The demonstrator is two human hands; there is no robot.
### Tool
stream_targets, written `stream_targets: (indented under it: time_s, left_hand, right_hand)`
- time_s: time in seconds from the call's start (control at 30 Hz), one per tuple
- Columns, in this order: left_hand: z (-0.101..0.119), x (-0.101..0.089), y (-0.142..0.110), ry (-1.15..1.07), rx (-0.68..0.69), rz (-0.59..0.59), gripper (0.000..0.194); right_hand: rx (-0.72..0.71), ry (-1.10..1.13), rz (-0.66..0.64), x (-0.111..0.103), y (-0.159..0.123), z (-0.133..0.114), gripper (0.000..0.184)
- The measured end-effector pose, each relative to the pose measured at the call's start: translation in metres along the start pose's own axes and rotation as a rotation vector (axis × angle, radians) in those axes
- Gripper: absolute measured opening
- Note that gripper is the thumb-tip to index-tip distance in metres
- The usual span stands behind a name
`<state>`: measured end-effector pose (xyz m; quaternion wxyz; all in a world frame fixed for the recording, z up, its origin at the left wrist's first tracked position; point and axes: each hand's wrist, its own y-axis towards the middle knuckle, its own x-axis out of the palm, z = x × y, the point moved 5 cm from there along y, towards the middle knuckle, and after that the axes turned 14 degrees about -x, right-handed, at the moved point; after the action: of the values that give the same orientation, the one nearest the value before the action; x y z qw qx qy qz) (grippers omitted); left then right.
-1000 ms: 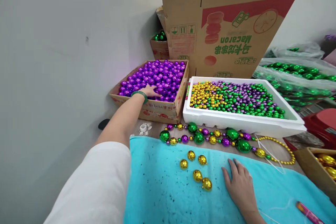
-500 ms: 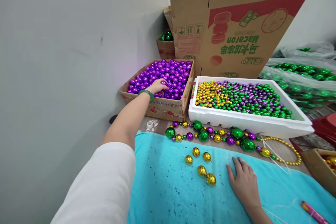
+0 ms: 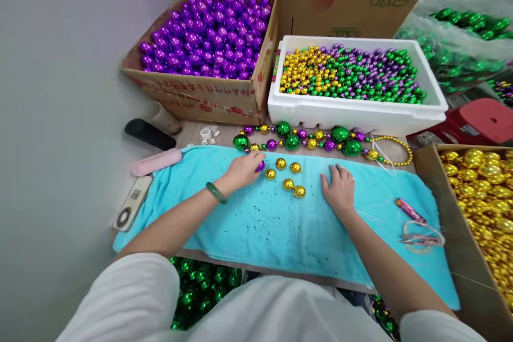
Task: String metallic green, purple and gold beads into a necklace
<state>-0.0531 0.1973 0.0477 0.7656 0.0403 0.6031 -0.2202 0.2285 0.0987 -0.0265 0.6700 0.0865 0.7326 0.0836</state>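
Purple and shiny, a ball (image 3: 261,166) sits at the curled fingertips of our left hand (image 3: 242,172), seemingly pinched, though partly hidden. Gold balls (image 3: 288,184) lie just right of that hand; our right hand (image 3: 339,189) rests loosely spread on the turquoise towel (image 3: 280,240).

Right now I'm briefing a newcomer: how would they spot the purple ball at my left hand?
Start at the blue towel. Over its far half, find your left hand, green bangle on its wrist. It touches the purple ball, whose colour sets it apart from five gold balls alongside.
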Motion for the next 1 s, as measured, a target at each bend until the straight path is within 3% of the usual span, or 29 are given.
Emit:
stream_targets:
  time_s: [0.1,0.2,0.4,0.47,0.57,0.67,0.77,0.83,0.87,0.93,1.0]
  left_hand:
    - [-0.006,0.037,-0.001,-0.083,-0.112,0.112,0.05]
    - [-0.014,0.048,0.005,-0.278,-0.135,0.177,0.067]
    - [-0.02,0.057,0.002,-0.404,-0.093,0.029,0.086]
    - [-0.02,0.051,-0.003,-0.401,-0.077,-0.004,0.088]
    - [-0.023,0.009,-0.006,-0.383,-0.015,0.133,0.066]
    - [-0.041,-0.08,0.006,-0.335,0.038,0.495,0.034]
    - [-0.068,-0.175,0.041,-0.299,-0.043,0.784,0.027]
    - [-0.083,-0.217,0.08,-0.237,-0.137,0.734,0.026]
    - [-0.089,-0.227,0.102,-0.197,-0.208,0.625,0.026]
    - [-0.095,-0.229,0.145,-0.121,-0.311,0.373,0.039]
    - [-0.089,-0.22,0.177,-0.093,-0.295,0.255,0.06]
  right_hand:
    - [-0.004,0.005,0.019,-0.001,-0.001,0.001,0.049]
    - [-0.007,0.011,0.03,-0.001,-0.001,0.001,0.049]
    - [0.005,-0.004,-0.001,-0.001,0.0,0.001,0.05]
    - [0.009,-0.011,-0.008,-0.001,0.0,0.0,0.05]
    - [0.001,-0.024,0.009,-0.002,0.0,0.0,0.049]
    - [-0.03,-0.043,0.045,-0.003,-0.002,-0.001,0.047]
    - [-0.048,-0.072,0.081,-0.001,-0.003,0.0,0.047]
    - [-0.055,-0.086,0.104,0.002,-0.003,0.001,0.047]
    - [-0.059,-0.09,0.11,0.004,-0.003,0.001,0.047]
    - [-0.065,-0.093,0.124,0.006,-0.003,0.002,0.047]
    - [-0.071,-0.092,0.138,0.007,-0.004,0.003,0.047]
